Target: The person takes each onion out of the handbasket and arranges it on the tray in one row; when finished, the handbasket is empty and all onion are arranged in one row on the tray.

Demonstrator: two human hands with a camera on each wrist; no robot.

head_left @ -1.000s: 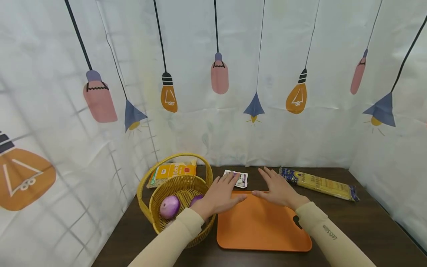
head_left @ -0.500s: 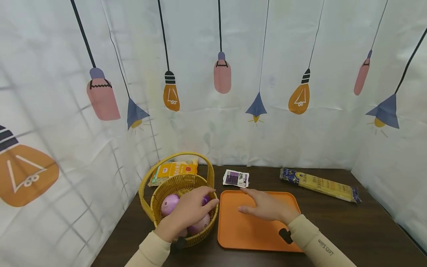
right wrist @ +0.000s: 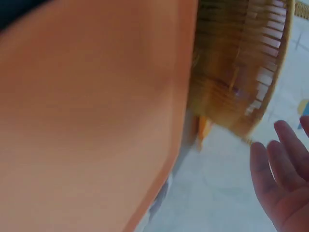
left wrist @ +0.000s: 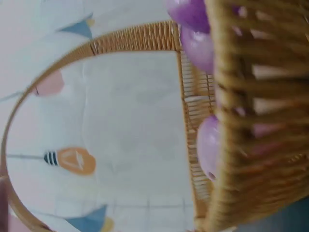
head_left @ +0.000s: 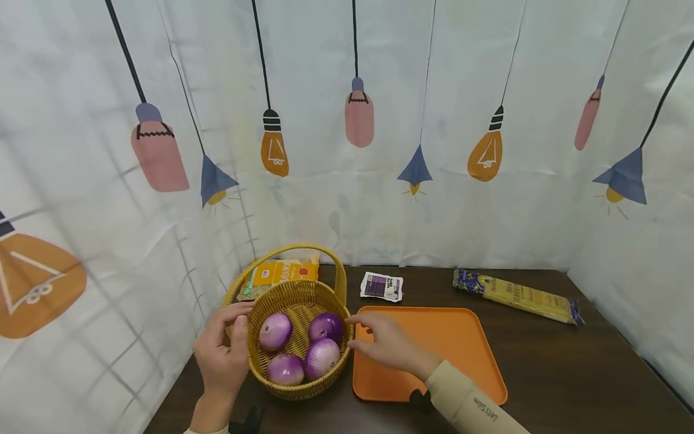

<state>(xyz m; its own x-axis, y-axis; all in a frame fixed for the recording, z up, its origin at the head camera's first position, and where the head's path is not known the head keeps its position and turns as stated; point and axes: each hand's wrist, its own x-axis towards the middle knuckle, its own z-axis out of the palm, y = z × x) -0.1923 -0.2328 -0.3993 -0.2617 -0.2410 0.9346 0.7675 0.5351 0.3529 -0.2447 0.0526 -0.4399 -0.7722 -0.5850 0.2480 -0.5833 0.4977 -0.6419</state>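
A round, woven yellow-brown basket [head_left: 295, 393] stands on the left part of a dark brown desk [head_left: 553, 361], its arched handle [head_left: 303, 246] rising above the rim. Inside lie four purple onions [head_left: 322, 358]: three are grouped close together at the front and right, and the fourth sits a little apart at the back left. A person's two bare hands flank the basket. The left hand [head_left: 221, 355] is at its left side, thumb raised and apart from the bent fingers, near the foot of the handle (whether it touches the weave cannot be told). The right hand [head_left: 391, 345] reaches over from the other side, its fingertips beside the basket's right rim; the right wrist view shows these fingers [right wrist: 260, 166] slightly spread and loosely bent, with nothing between them. A cream sleeve [head_left: 466, 401] covers the right forearm. Just right of the basket, partly beneath that arm, lies a flat orange tray [head_left: 439, 328]. Behind the basket is an orange-and-yellow bag [head_left: 284, 273]; behind the tray, a small white-and-purple packet [head_left: 382, 287]. Farther right, a long yellow packet with blue ends [head_left: 520, 297] lies at a slant. White fabric [head_left: 466, 229] printed with hanging lamps and bulbs encloses the desk.
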